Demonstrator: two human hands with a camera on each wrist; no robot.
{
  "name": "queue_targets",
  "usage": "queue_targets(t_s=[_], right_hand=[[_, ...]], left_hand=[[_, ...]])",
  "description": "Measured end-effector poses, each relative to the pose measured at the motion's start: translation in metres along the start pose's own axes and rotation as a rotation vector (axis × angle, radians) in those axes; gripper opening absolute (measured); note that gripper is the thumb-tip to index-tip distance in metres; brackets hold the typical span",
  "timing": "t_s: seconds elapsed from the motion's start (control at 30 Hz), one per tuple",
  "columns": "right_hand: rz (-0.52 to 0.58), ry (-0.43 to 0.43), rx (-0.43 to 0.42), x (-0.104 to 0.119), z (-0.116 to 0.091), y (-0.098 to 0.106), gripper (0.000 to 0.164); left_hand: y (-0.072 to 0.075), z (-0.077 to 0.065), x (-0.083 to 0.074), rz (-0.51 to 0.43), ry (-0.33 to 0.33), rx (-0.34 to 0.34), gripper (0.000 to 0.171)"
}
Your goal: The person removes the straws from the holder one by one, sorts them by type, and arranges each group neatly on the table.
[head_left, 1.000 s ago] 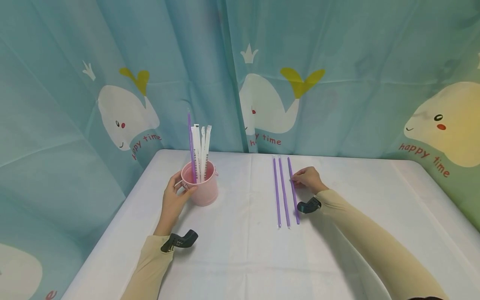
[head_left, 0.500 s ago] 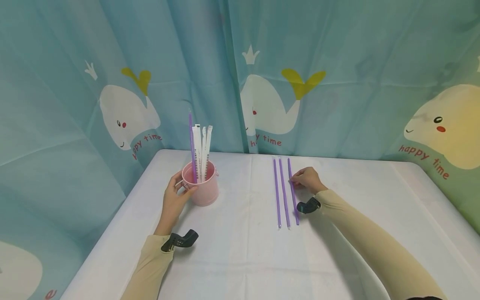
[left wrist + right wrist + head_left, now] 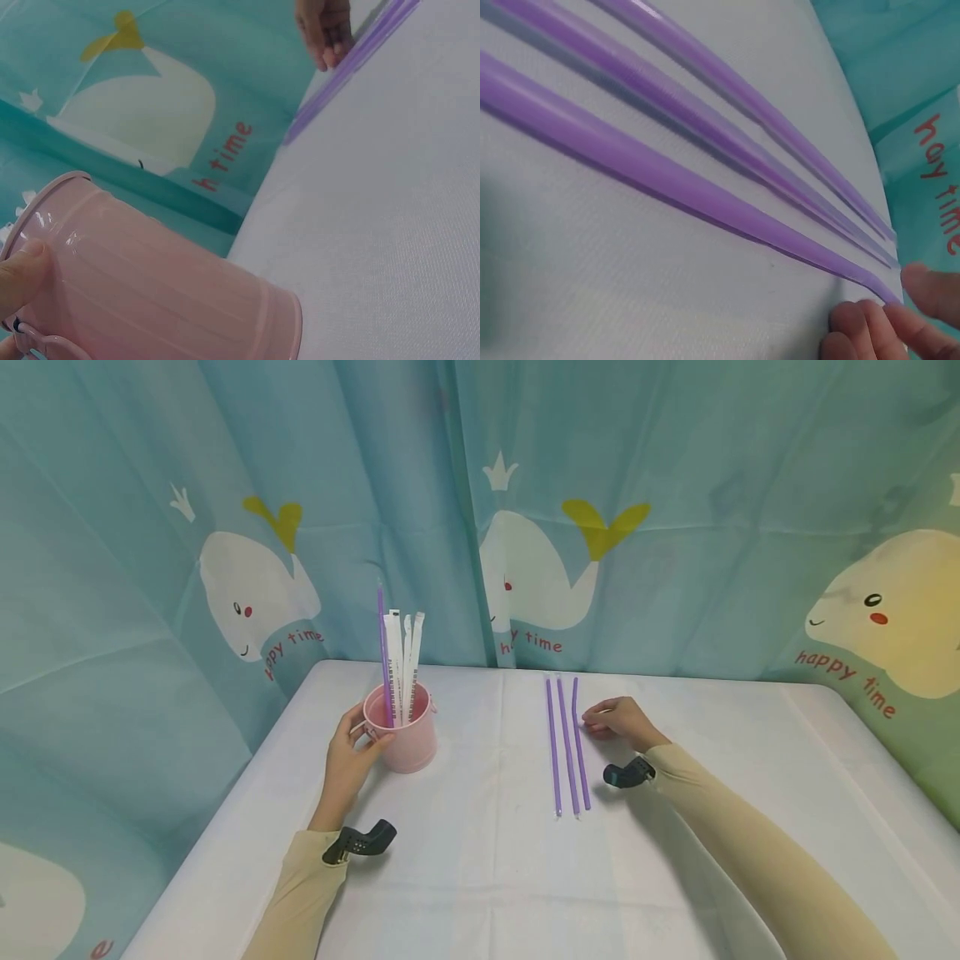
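My left hand (image 3: 352, 768) grips a small pink bucket (image 3: 411, 747) at its left side, thumb on the outer wall near the rim. Inside the bucket stand a purple straw (image 3: 384, 652) in clear wrap and several straws in white paper sleeves (image 3: 408, 660). Three purple straws lie side by side on the white table: a left one (image 3: 553, 747), a middle one (image 3: 567, 747) and a right one (image 3: 581, 760), which bends near its far end. My right hand (image 3: 618, 720) is just right of that bend, fingers loosely bent, fingertips close beside the straw in the head view.
The table (image 3: 420, 868) has a white cloth with faint creases. A blue-green curtain (image 3: 405, 468) with printed whales hangs right behind its back edge and along the left side. Dark camera mounts sit on both wrists.
The right straw has shifted slightly left, nearer the other two, and now bends near its far end. My right hand has let go and drawn back a little. My left hand keeps its place.
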State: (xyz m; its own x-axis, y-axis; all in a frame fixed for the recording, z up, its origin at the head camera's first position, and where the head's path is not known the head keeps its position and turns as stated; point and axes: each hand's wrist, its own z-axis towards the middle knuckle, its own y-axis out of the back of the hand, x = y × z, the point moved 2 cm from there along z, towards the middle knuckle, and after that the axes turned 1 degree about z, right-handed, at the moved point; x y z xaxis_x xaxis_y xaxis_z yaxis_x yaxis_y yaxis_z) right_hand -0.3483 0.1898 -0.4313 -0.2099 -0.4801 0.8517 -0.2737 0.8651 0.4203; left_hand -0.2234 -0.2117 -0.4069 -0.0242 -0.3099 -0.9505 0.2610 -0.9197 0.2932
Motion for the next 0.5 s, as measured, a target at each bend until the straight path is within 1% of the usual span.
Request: queue_targets(t_s=[0.1,0.27,0.5], right_hand=[[0.054,0.035,0.032,-0.002,-0.003,0.003,0.04],[0.125,0.153,0.073,-0.003,-0.011,0.01,0.046],[0.175,0.304,0.065,0.003,-0.019,0.022,0.054]], left_hand=[[0.0,0.0,0.0,-0.001,0.001,0.0,0.07],[-0.001,0.0,0.0,-0.014,-0.001,0.005,0.07],[0.0,0.0,0.0,-0.007,-0.001,0.007,0.07]])
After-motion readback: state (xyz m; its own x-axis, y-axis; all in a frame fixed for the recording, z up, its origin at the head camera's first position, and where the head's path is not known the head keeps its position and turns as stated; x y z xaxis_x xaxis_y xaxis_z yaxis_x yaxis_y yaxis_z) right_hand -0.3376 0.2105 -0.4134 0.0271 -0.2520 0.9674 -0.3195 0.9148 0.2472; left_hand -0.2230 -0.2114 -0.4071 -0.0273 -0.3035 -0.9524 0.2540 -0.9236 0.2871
